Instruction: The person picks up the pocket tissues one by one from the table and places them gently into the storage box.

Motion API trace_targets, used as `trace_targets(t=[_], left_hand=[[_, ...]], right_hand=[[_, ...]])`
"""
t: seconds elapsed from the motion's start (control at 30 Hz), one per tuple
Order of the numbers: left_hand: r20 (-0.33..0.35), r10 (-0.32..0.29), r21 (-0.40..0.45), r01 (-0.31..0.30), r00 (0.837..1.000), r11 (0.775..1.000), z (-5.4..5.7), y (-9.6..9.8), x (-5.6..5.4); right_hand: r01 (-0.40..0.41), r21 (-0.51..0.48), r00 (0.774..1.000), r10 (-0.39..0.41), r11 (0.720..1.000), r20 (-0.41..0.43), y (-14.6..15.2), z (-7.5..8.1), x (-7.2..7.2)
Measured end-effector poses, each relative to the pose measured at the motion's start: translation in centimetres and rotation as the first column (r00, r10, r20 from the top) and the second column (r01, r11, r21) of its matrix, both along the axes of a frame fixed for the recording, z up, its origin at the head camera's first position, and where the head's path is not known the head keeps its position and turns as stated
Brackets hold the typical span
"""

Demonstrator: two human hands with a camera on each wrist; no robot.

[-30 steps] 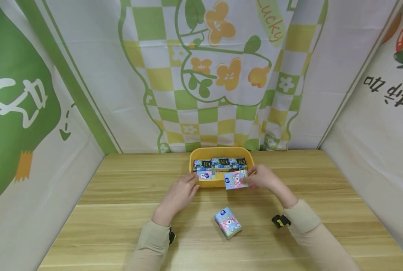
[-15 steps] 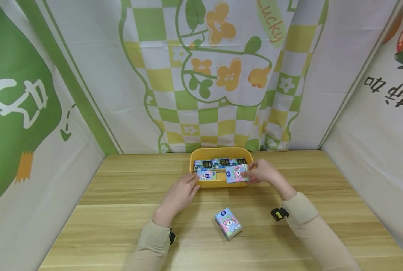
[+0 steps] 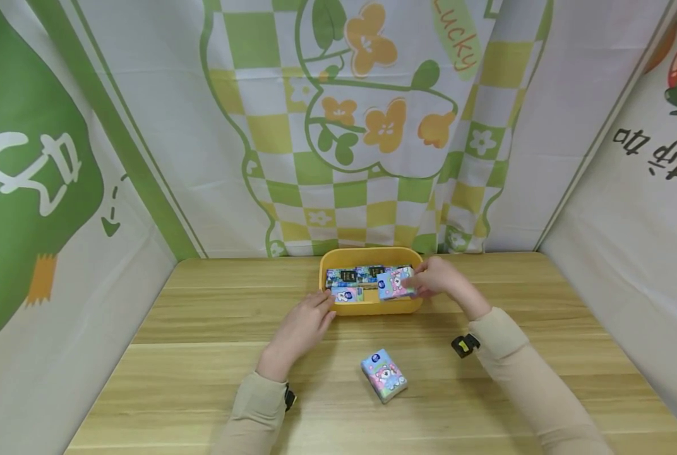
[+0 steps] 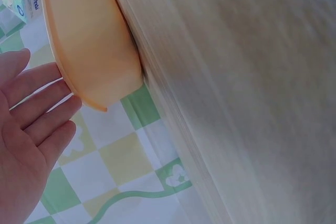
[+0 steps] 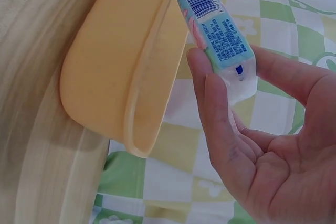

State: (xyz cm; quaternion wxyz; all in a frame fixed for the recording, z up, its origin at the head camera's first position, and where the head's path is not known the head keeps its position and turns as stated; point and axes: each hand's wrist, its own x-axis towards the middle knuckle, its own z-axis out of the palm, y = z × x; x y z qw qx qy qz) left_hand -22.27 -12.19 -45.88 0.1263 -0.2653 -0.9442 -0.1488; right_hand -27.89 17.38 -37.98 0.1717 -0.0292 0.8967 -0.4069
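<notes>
A yellow bin point(image 3: 372, 308) stands at the back of the table. Inside it, dark blue tissue packs point(image 3: 341, 277) line the far side, and a pink-and-blue tissue pack point(image 3: 347, 295) lies at the near left. My right hand point(image 3: 442, 278) pinches another pink-and-blue tissue pack point(image 5: 220, 30) between thumb and fingers, tilted above the bin's right part. With fairly straight fingers, my left hand point(image 4: 31, 124) touches the bin's left rim. One more pink-and-blue tissue pack point(image 3: 384, 375) lies on the table in front of the bin, between the forearms.
The wooden table point(image 3: 202, 354) meets a checked curtain point(image 3: 338, 196) right behind the bin. Printed fabric walls rise at the left and right sides. A black wrist camera point(image 3: 465, 345) sticks out from the right sleeve.
My right hand has carried its tissue pack back and up, from over the bin's front rim to above its right inside. My left hand has stayed at the rim.
</notes>
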Motion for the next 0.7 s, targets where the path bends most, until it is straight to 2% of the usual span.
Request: trace_targets(t=[0.47, 0.7], left_hand=[[0.01, 0.003, -0.01, -0.003, 1.0, 1.0, 0.2, 0.0, 0.2], [0.01, 0.009, -0.017, -0.009, 1.0, 1.0, 0.1, -0.1, 0.0]], right_hand=[[-0.023, 0.036, 0.999, 0.022, 0.999, 0.03, -1.3, 0.2, -1.6], [-0.035, 0.1, 0.999, 0.034, 0.994, 0.009, -1.9, 0.3, -2.0]])
